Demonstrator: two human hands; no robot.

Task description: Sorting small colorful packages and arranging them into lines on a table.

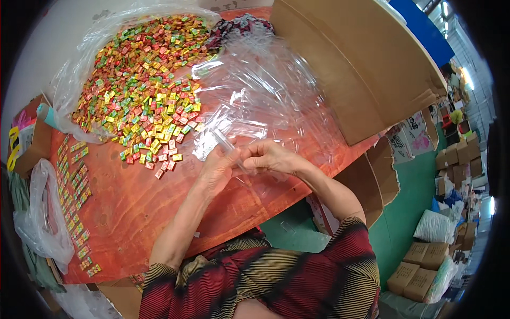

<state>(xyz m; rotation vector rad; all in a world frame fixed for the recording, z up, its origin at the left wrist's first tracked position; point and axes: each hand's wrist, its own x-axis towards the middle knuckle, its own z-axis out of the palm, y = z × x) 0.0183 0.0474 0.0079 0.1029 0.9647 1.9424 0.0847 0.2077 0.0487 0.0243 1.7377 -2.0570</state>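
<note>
Over the front middle of the red table (133,212), a narrow clear plastic box (221,140) is held up between my two hands. My left hand (219,167) is closed around its lower part, and the box's top end sticks out past the fingers. Fingers curled, my right hand (270,158) pinches at the box's near end, right against the left hand. A loose pile of similar clear plastic boxes (265,90) lies just beyond my hands. To the left of it is a big heap of small wrapped pieces (154,95) in red, yellow, green and orange.
Rows of the small pieces (69,196) line the table's left edge beside a clear plastic bag (45,212). A large cardboard sheet (356,64) stands at the back right. An open carton (372,173) sits below the right edge. Stacked cartons (419,271) stand on the green floor.
</note>
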